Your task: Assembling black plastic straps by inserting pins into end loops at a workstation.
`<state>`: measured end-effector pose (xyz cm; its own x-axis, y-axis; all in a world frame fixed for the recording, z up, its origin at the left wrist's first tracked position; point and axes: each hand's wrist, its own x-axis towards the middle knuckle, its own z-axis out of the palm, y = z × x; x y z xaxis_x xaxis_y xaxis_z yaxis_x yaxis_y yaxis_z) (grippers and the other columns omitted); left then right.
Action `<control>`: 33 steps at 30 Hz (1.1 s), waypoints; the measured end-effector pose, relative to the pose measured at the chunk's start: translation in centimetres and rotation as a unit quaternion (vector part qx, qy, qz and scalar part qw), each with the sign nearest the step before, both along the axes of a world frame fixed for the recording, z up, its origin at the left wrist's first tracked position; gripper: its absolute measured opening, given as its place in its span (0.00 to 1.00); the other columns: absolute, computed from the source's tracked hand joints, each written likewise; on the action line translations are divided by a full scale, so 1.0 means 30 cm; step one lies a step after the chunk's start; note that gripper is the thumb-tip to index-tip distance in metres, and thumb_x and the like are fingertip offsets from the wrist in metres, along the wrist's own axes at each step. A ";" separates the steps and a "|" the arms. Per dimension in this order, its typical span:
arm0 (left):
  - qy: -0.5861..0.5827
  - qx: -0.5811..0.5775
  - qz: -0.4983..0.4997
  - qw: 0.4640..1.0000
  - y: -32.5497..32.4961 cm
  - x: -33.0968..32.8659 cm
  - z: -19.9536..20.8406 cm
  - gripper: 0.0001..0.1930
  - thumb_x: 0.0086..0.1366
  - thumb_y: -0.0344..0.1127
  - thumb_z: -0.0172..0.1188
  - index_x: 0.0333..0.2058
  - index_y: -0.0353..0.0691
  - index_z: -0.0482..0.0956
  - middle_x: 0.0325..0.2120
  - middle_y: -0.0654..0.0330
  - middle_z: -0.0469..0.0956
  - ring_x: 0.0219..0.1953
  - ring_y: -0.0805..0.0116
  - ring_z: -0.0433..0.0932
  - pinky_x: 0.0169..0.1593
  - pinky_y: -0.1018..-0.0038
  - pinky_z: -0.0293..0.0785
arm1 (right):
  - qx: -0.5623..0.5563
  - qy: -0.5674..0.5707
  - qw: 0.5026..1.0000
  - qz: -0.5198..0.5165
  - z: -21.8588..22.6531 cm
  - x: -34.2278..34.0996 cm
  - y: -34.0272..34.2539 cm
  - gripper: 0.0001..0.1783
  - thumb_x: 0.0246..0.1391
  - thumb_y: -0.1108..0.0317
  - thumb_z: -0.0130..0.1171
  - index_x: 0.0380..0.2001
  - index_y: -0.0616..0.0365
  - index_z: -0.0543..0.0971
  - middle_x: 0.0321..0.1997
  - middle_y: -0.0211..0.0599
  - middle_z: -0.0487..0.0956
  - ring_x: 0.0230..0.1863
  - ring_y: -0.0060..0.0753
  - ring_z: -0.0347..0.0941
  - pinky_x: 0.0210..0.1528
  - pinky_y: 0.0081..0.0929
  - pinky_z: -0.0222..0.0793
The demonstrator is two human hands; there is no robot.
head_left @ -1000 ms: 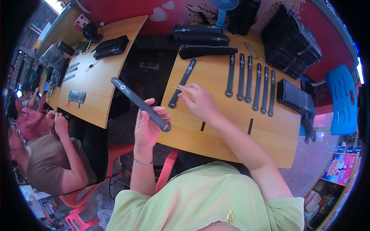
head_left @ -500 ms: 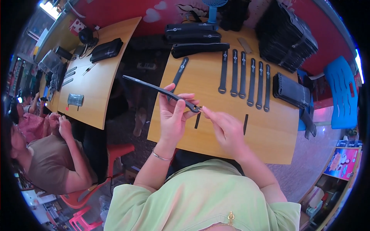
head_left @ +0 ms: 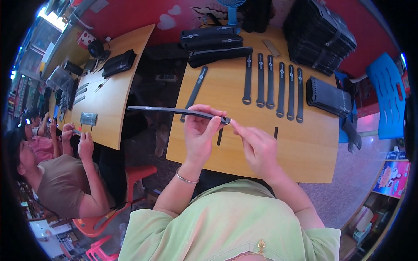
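Observation:
My left hand [head_left: 199, 135] grips a long black strap [head_left: 165, 109] between thumb and fingers, above the table. The strap lies almost level, its free end stretching out to the left. At its looped end [head_left: 225, 120], my right hand [head_left: 260, 150] is closed in a pinch. Something small and thin shows at those fingertips, too fine to name. Beneath my hands, two short black strips [head_left: 220, 136] [head_left: 276, 132] lie on the wooden table [head_left: 244, 163]. Another black strap [head_left: 199, 85] lies partly behind my left hand, and several similar straps [head_left: 281, 89] lie in a row to the right.
Black pouches [head_left: 213, 41] are piled at the back, near a blue fan [head_left: 232, 16]. A tall black stack [head_left: 320, 41] and a smaller bundle [head_left: 328, 98] stand at the right. Past the table is a blue chair [head_left: 388, 98]. A co-worker [head_left: 65, 182] sits left at another table [head_left: 111, 98].
The held strap has swung closer to level, its free end dropping. My right hand stays pinched at the looped end. The co-worker's hands have moved apart, and the view has shifted slightly.

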<state>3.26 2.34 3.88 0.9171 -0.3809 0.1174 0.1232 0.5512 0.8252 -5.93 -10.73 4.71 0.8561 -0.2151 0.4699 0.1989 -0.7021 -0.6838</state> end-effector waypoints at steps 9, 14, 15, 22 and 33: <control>-0.037 0.050 0.019 0.998 -0.018 -0.008 -0.003 0.16 0.58 0.17 0.56 0.42 0.38 0.64 0.35 0.56 0.75 0.44 0.66 0.75 0.49 0.74 0.72 | -0.065 0.000 0.997 -0.044 0.004 -0.006 -0.014 0.27 0.42 0.78 0.59 0.48 0.41 0.78 0.29 0.30 0.77 0.27 0.31 0.74 0.27 0.26 0.70; -0.151 0.089 0.031 0.984 -0.021 -0.004 -0.026 0.16 0.59 0.17 0.54 0.43 0.37 0.63 0.36 0.56 0.73 0.46 0.64 0.74 0.51 0.71 0.72 | -0.030 0.054 0.997 -0.034 0.026 -0.008 -0.014 0.25 0.45 0.78 0.58 0.48 0.43 0.78 0.26 0.31 0.77 0.25 0.32 0.75 0.28 0.27 0.70; -0.172 0.097 0.033 0.980 -0.022 -0.004 -0.028 0.16 0.58 0.15 0.53 0.43 0.35 0.62 0.36 0.56 0.72 0.47 0.65 0.73 0.51 0.73 0.72 | -0.013 0.088 0.996 -0.026 0.029 -0.009 -0.014 0.24 0.46 0.78 0.58 0.48 0.44 0.77 0.26 0.32 0.78 0.25 0.33 0.76 0.28 0.27 0.71; -0.197 0.133 0.030 0.971 -0.024 -0.011 -0.015 0.16 0.58 0.14 0.52 0.43 0.34 0.62 0.40 0.54 0.70 0.49 0.65 0.72 0.50 0.76 0.73 | 0.055 0.070 0.996 -0.014 0.021 0.009 -0.008 0.20 0.49 0.78 0.56 0.47 0.49 0.77 0.30 0.36 0.80 0.29 0.34 0.78 0.30 0.27 0.72; -0.176 0.099 0.049 0.978 -0.040 -0.007 0.003 0.16 0.59 0.14 0.49 0.43 0.36 0.62 0.40 0.56 0.70 0.52 0.60 0.71 0.55 0.70 0.69 | 0.293 0.125 0.948 0.007 0.003 0.033 0.034 0.15 0.57 0.79 0.48 0.48 0.59 0.68 0.29 0.33 0.81 0.27 0.13 0.70 0.27 0.13 0.61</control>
